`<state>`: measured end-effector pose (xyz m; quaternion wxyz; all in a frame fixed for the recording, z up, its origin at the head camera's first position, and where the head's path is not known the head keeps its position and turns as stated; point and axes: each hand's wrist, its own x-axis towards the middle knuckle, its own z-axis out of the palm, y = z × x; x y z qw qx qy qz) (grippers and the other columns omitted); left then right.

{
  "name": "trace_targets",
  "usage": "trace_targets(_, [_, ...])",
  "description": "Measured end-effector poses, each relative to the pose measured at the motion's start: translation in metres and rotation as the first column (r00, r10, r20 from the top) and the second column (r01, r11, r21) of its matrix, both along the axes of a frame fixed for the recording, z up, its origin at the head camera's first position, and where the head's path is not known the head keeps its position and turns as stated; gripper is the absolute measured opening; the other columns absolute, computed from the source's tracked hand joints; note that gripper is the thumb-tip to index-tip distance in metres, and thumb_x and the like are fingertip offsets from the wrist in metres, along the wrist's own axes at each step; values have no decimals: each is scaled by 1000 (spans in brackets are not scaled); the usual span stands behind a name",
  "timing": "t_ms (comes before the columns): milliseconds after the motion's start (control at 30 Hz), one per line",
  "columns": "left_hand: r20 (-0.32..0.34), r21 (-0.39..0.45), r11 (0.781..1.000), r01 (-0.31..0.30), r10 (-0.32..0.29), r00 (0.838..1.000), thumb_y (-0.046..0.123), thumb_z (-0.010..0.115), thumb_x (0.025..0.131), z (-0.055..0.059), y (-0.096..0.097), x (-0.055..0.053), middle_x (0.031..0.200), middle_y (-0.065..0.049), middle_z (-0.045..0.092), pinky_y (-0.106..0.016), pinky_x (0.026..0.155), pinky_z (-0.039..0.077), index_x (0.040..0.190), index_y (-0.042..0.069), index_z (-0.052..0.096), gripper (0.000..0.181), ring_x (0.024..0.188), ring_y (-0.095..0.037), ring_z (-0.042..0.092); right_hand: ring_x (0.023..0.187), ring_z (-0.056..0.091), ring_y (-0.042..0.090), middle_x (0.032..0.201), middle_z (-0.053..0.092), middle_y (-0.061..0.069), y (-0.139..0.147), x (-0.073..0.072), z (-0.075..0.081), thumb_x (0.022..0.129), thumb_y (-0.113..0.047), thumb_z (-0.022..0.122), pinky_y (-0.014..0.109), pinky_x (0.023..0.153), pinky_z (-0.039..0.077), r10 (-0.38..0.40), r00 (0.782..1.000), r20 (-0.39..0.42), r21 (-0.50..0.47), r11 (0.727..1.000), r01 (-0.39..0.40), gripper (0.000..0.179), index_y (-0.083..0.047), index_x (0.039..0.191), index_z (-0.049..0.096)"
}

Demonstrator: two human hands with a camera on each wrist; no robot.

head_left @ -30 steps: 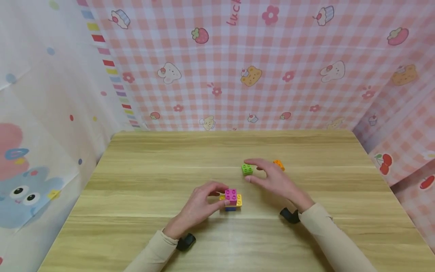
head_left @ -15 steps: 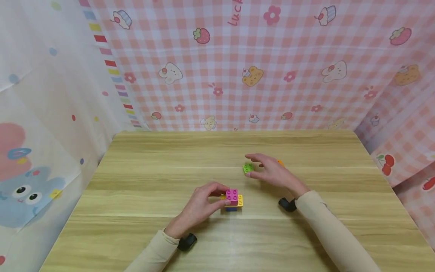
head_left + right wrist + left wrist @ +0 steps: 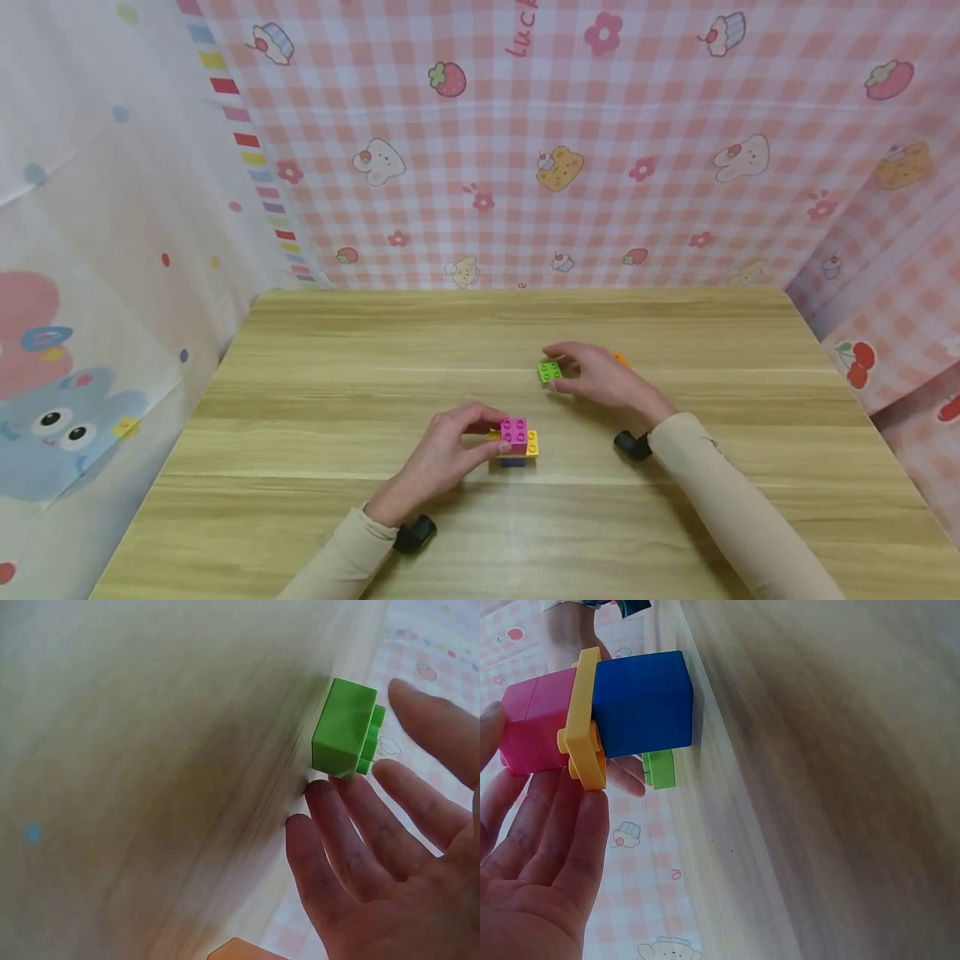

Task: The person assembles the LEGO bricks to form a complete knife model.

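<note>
left hand (image 3: 450,446) on pink brick (image 3: 513,435), right hand (image 3: 600,375) about green brick (image 3: 549,371)

head view: pink brick sits on a yellow brick (image 3: 532,443), that on a blue brick (image 3: 513,461); the three lie just below the frame's centre. left hand comes in from lower left, thumb and fingers closed round pink brick. green brick a little up and right, studs up, on the wood table (image 3: 337,375). right hand curved about it, spread partway. orange brick (image 3: 622,359) mostly hidden behind that hand. pink checked cloth (image 3: 450,208) fills the top.

left wrist view: the three bricks run sideways across the upper left, pink at the left end, yellow in the middle, blue at right. thumb on pink's far left; fingers under pink and yellow. right hand partly hidden behind, green brick below blue.

right wrist view: green brick upper right, studs facing right. thumb clear of it, fingers spread below and right; no grip seen, fingertip contact cannot be told. orange corner at bottom edge.
</note>
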<state>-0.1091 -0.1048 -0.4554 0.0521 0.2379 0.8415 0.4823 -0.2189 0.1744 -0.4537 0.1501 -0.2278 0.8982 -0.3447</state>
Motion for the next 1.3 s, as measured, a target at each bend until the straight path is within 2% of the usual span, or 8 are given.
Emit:
trace_targets(400, [-3,17,1000,2,-2,1000,18,78,94,-1,2,-1,118,-1,72,-39,99,57,121,9,69,30,110,-19,69,128,59,34,137,65,15,-1,-1,0,98,-12,72,53,110,46,20,997,-75,88,996,-13,40,-4,137,64])
trace_targets(833, [4,34,999,-1,1,1000,18,78,94,-1,3,1,118,-2,72,-37,98,56,120,8,69,30,110,-20,69,122,62,30,136,65,10,2,21,9,102,-23,68,50,103,52,-44,993,-111,-20,999,42,39,-9,138,64])
trace_targets(1300, [3,39,999,-13,13,1000,19,78,94,-3,1,1,118,-1,73,-36,98,56,121,9,69,30,110,-17,69,118,64,26,131,68,7,1,44,18,102,-21,69,49,101,54,-18,983,-185,-112,994,-3,36,-9,135,66])
